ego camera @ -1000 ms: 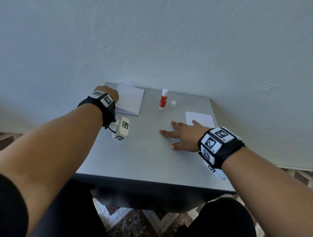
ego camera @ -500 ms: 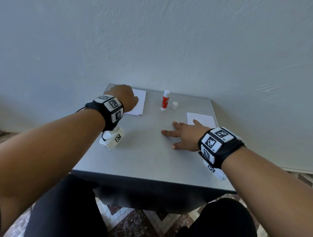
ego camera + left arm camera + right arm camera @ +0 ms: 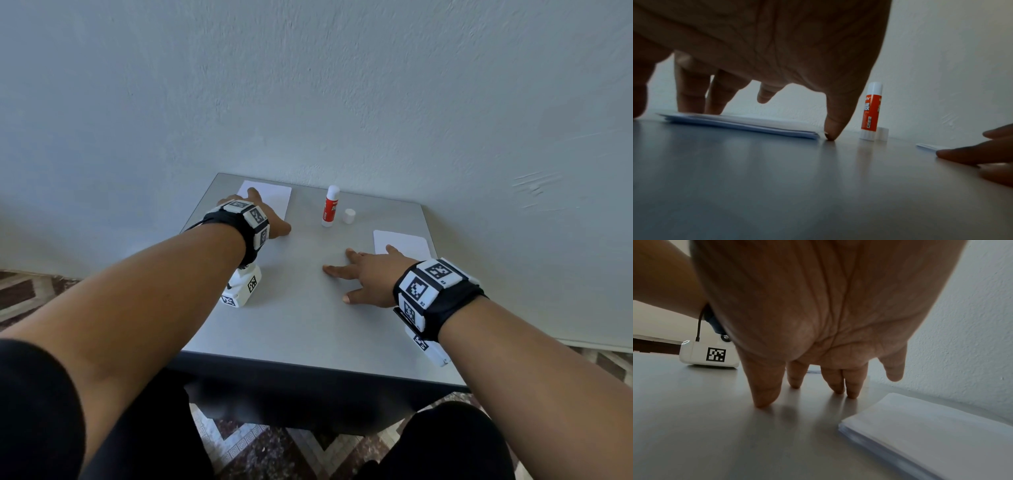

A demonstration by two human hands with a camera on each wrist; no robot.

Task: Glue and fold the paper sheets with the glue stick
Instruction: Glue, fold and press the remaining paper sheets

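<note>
— While the left hand lies over the folded paper stack at the table's far left corner, what do I have from the wrist view?
— Straight fingers press on the sheets; thumb tip touches the tabletop just beside their edge. The wristband hides most of that hand from my head view.
— Right hand?
— Spread flat on bare table, holding nothing, next to the second paper stack, whose near corner it covers.
— Glue stick?
— Upright near the back edge, uncapped I think; its label is too blurred to read. The cap stands beside it.
</note>
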